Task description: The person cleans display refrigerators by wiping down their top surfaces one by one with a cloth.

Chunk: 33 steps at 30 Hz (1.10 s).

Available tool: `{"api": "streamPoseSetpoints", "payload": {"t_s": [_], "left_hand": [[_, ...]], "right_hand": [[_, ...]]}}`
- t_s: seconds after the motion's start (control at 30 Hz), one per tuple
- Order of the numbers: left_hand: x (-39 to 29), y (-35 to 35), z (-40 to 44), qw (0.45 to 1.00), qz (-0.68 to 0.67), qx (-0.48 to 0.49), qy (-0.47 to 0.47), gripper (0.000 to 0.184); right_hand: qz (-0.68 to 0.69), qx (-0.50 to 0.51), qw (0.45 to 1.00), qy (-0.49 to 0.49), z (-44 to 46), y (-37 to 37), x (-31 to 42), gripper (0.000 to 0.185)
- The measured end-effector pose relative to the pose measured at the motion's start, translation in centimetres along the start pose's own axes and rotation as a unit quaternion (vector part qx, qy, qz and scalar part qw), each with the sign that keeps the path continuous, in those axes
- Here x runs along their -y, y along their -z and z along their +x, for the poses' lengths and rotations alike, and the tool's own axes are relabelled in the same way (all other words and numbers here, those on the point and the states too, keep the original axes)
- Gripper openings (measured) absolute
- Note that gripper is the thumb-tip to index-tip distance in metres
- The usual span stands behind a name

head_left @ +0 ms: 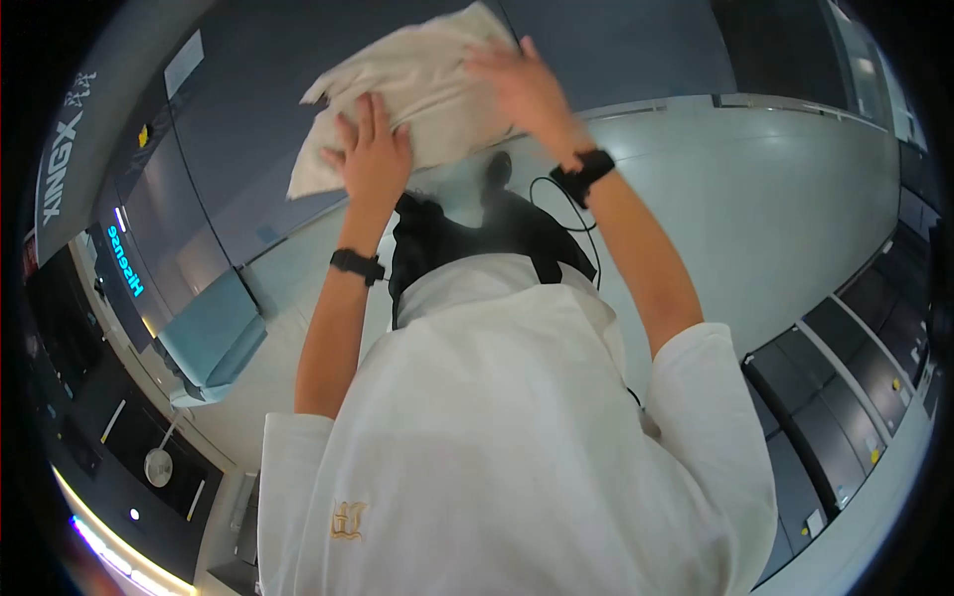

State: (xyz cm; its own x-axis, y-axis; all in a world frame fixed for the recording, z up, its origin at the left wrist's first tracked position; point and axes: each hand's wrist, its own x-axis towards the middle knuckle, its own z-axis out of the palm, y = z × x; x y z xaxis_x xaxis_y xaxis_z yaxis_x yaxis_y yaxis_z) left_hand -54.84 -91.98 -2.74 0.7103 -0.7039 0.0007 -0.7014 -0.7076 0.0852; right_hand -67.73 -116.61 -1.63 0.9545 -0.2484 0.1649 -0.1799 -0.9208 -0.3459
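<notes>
A beige cloth bundle point(432, 89), wrinkled and folded, lies on the dark grey surface point(258, 89) at the top of the view. My left hand point(373, 149) rests on its lower left part, palm down with the fingers spread. Over the right part of the cloth is my right hand point(527, 94), its fingers apart and slightly blurred. Whether its fingertips touch the fabric is hard to tell. Both wrists wear black bands.
A light blue-grey chair point(214, 333) stands at the left on the pale floor point(745, 199). A thin black cable point(566, 199) loops near my right wrist. Dark panels with metal strips point(835, 368) line the right side. A lit sign point(124, 260) shows at far left.
</notes>
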Motion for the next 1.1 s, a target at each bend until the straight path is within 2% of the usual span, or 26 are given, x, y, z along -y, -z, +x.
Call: {"api": "streamPoseSetpoints", "payload": {"t_s": [0.1, 0.2, 0.3, 0.4, 0.5, 0.6, 0.7, 0.8, 0.9, 1.03, 1.1], "left_hand": [[-5.4, -0.1, 3.0, 0.999, -0.046, 0.023, 0.001, 0.073], [-7.1, -0.9, 4.4, 0.997, -0.082, -0.015, -0.002, 0.072], [-5.8, -0.8, 2.2, 0.991, -0.129, -0.04, -0.016, 0.071], [-6.1, 1.9, -0.9, 0.997, 0.018, 0.006, 0.08, 0.071], [-5.6, 1.2, -1.2, 0.996, -0.001, -0.023, 0.085, 0.069], [-5.4, 0.2, -0.2, 0.994, -0.016, -0.075, 0.078, 0.07], [-5.7, -0.8, 0.3, 0.992, 0.002, -0.091, 0.082, 0.075], [-6.8, -1.7, 1.3, 0.983, -0.081, -0.133, 0.095, 0.077], [-7.4, -2.1, 1.6, 0.984, -0.077, -0.138, 0.078, 0.08], [-6.5, -0.9, -0.8, 0.994, -0.058, -0.088, 0.013, 0.077], [-5.8, 0.5, -1.7, 0.996, -0.058, -0.059, -0.014, 0.075]], "right_hand": [[0.024, -0.1, 0.994, -0.025, 1.3, 0.0, -4.8, 0.057], [0.05, -0.12, 0.991, -0.038, 1.2, -0.9, -4.0, 0.055], [0.088, -0.045, 0.995, 0.006, -2.2, 1.1, -1.8, 0.054], [0.089, -0.001, 0.996, 0.027, -6.4, 2.6, -3.8, 0.054], [0.025, 0.046, 0.997, 0.056, -5.9, 4.3, -4.7, 0.053], [0.051, -0.005, 0.997, 0.059, -2.8, 3.5, -5.0, 0.05], [0.078, -0.023, 0.996, 0.021, 0.9, 0.8, -5.4, 0.046], [0.192, -0.033, 0.981, -0.008, 4.2, 0.9, -1.6, 0.027], [0.058, -0.026, 0.997, 0.053, 3.3, -1.6, 0.8, 0.046], [0.136, 0.014, 0.987, 0.082, -1.4, 0.2, 0.6, 0.053], [0.068, 0.013, 0.994, 0.088, -2.7, 0.9, -2.1, 0.053]]}}
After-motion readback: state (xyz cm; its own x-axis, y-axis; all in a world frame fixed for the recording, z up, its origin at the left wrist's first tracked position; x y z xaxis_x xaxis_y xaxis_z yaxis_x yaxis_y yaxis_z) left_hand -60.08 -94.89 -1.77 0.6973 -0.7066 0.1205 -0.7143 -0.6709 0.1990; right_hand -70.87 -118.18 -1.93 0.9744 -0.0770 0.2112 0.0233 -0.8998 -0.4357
